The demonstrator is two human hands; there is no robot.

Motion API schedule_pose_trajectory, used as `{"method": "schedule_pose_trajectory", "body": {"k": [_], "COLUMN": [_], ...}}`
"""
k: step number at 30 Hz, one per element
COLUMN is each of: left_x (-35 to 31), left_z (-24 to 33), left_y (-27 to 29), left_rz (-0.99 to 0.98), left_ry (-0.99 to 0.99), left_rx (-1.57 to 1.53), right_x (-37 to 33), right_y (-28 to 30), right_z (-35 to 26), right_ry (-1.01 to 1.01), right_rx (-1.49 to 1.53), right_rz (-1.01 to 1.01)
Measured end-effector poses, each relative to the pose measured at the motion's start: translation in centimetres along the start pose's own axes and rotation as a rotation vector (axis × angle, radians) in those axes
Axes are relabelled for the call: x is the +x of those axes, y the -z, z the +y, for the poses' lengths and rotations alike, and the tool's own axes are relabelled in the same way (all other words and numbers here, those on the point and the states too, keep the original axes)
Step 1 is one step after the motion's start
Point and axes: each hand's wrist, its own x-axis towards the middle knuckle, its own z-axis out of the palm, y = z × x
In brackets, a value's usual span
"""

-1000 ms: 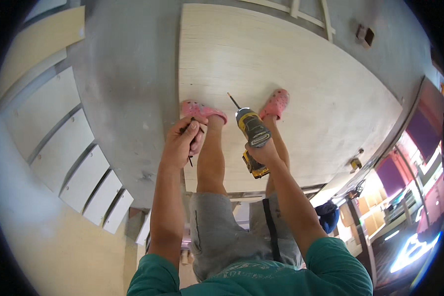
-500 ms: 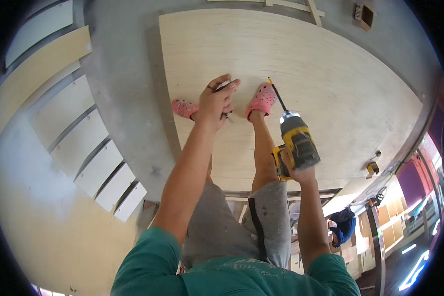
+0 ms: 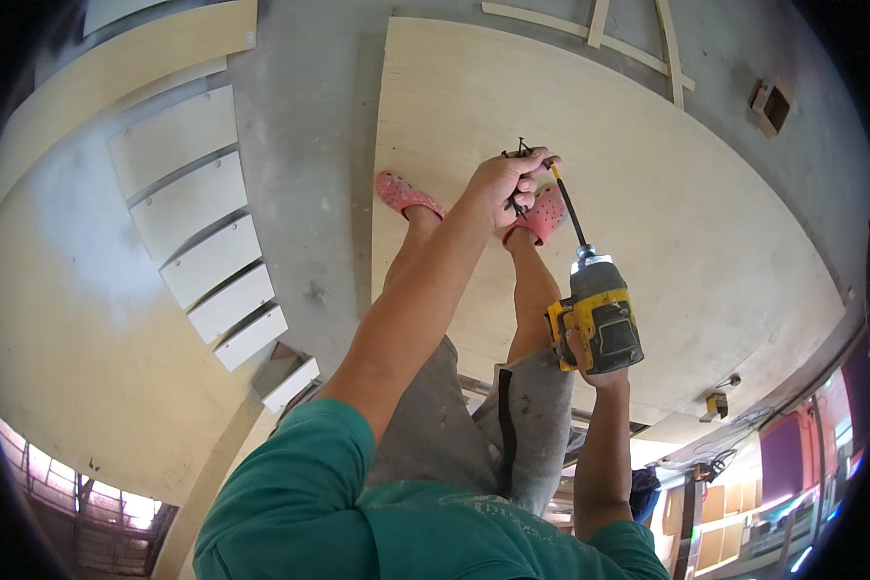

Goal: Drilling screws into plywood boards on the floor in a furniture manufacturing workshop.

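While left grip (image 3: 508,181) clutches screws (image 3: 522,148), right (image 3: 603,375) clasps drill (image 3: 609,314)

No lettering can be read for certain. A line of pale print (image 3: 483,504) runs across the front of the green shirt (image 3: 285,483), too foreshortened and worn to make out, and a tiny pale label (image 3: 251,41) sits near the end of the long tan board (image 3: 155,46) at the upper left, its marks too small to tell. On the yellow and black drill (image 3: 599,324) and the small brown box (image 3: 771,108), any markings are likewise too small or blurred.
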Motion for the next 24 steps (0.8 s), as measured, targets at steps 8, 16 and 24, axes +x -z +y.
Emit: {"method": "schedule_pose_trajectory", "body": {"k": [8,16,24], "left_x": [0.1,-0.1,-1.1], "left_z": [0.1,0.1,0.7], "left_y": [-1.4,-1.7,-2.6], "left_rz": [-0.034,0.067,0.090], "left_ry": [0.077,-0.008,0.002], "left_rx": [-0.149,-0.035,0.005], "right_x": [0.5,0.6,0.8], "right_y": [2.5,1.8,1.8], "right_z": [-0.2,-1.2,-2.9], "right_ry": [0.013,-0.043,-0.047], "right_rx": [0.032,0.053,0.090], "right_rz": [-0.076,-0.011,-0.003]}}
